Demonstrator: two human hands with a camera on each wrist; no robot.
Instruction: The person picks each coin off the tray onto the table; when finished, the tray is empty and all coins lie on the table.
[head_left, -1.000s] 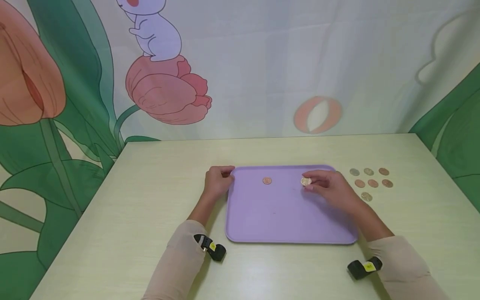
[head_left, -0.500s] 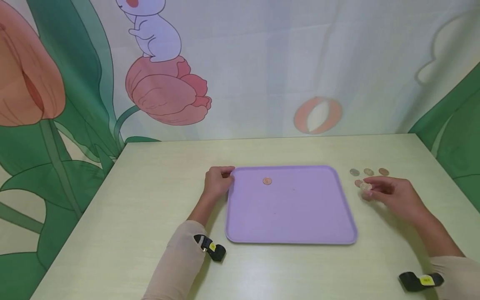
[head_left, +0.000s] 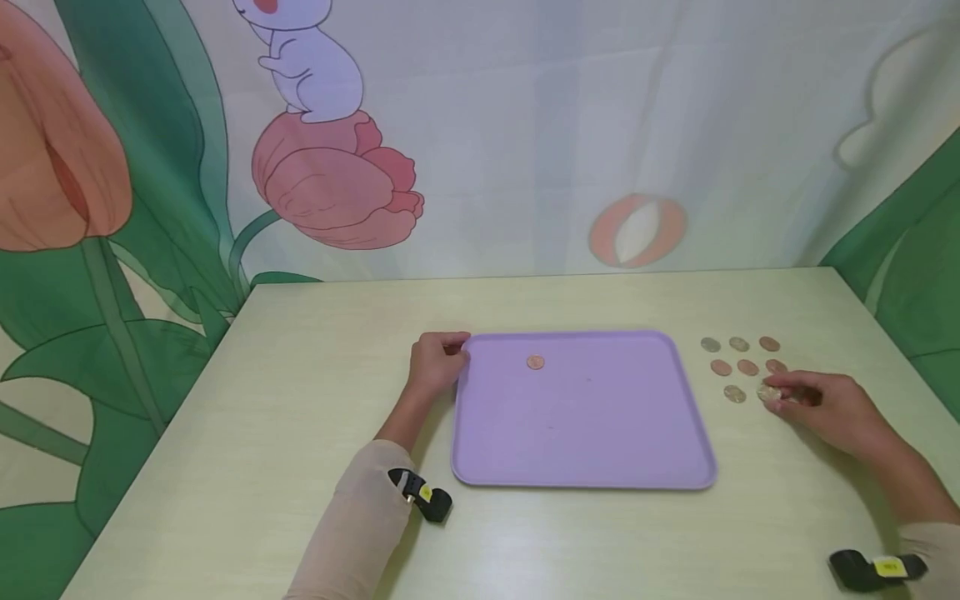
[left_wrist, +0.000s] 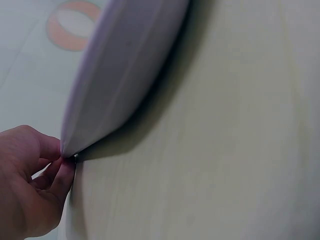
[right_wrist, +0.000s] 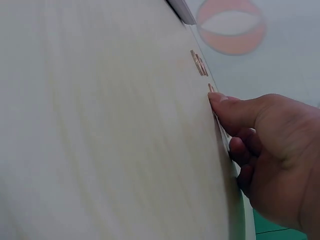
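Note:
A purple tray (head_left: 585, 425) lies on the table, with one copper-coloured coin (head_left: 535, 362) near its back left. My left hand (head_left: 437, 365) grips the tray's rim at the back left corner; the left wrist view has thumb and finger pinching that edge. Right of the tray, my right hand (head_left: 832, 408) pinches a pale gold coin (head_left: 768, 392) between thumb and fingertips, at the table surface or just above it. Beside it lie several coins in rows, among them a silvery coin (head_left: 710, 344), a copper coin (head_left: 721, 367) and a gold coin (head_left: 735, 394).
The pale wooden table (head_left: 285, 433) ends at the back against a printed curtain (head_left: 525, 150) with flowers and a rabbit. Each forearm carries a small black camera, such as the left wrist camera (head_left: 423, 497).
My right hand has carried the gold coin from above the tray rightward to the loose coins, ending at the front right of them. The left hand and tray have stayed still.

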